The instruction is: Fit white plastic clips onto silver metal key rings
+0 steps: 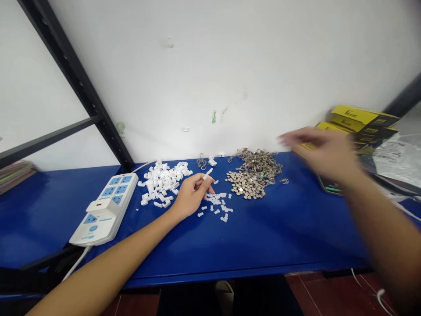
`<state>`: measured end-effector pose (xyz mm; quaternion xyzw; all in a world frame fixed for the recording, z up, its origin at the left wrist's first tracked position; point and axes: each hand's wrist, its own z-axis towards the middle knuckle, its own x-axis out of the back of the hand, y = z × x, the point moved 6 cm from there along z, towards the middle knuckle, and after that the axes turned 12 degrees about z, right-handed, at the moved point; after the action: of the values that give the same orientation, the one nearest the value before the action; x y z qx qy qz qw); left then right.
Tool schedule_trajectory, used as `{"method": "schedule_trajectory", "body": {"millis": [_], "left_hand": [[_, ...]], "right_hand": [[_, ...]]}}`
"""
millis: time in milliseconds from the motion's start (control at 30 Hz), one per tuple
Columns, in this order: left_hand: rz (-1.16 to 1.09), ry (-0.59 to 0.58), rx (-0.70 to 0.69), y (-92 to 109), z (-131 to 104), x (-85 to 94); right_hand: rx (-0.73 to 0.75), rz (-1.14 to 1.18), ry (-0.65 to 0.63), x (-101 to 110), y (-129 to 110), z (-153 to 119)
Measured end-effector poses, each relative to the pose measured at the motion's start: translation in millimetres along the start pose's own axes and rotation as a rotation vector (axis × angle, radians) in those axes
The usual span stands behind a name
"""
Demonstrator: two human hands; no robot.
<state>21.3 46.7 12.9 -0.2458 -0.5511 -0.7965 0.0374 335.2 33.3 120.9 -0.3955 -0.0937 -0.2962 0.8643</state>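
One small white piece (208,174) is pinched in the left hand (191,193), near the middle of the frame. Little white bits (216,199) lie by that hand on the blue table (272,232), and a pile of white blocks (162,182) sits to the left. The right hand (324,151) is a blur at the right of the frame, near yellow boxes (355,115), so nobody can tell if it holds anything. Round metal bits (248,186) and metal clips (259,164) lie between the hands.

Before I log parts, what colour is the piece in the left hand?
The piece in the left hand is white, best seen in the head view.
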Motion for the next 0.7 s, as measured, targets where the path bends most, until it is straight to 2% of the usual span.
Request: {"method": "schedule_trajectory", "body": {"millis": [33,67,100,133,167,200,233,300,333,433,600,700], "left_hand": [[0.011,0.016,-0.009,0,1,1.7],[0.023,0.035,-0.018,0,1,3.4],[0.040,0.057,-0.028,1,1,5.1],[0.063,0.077,-0.035,1,1,6.4],[0.089,0.089,-0.041,1,1,7.0],[0.114,0.094,-0.044,0,1,7.1],[0.136,0.093,-0.048,0,1,6.7],[0.167,0.082,-0.054,-2,2,5.4],[0.177,0.079,-0.055,-3,2,5.0],[0.193,0.082,-0.051,-4,2,5.3],[0.200,0.074,-0.053,-4,1,5.4],[0.190,0.078,-0.051,-3,1,5.5]], "right_hand": [[-0.087,-0.118,0.301,47,25,4],[-0.210,-0.255,0.471,85,52,2],[-0.328,-0.398,0.474,111,82,1],[-0.422,-0.531,0.419,130,111,-2],[-0.510,-0.657,0.288,141,140,-7],[-0.512,-0.745,0.172,147,164,-13],[-0.448,-0.779,0.082,148,181,-18],[-0.339,-0.818,-0.072,142,206,-29],[-0.353,-0.857,-0.114,140,216,-34],[-0.405,-0.927,-0.163,136,230,-38],[-0.445,-0.934,-0.260,133,239,-35],[-0.462,-0.941,-0.268,132,241,-36]]}}
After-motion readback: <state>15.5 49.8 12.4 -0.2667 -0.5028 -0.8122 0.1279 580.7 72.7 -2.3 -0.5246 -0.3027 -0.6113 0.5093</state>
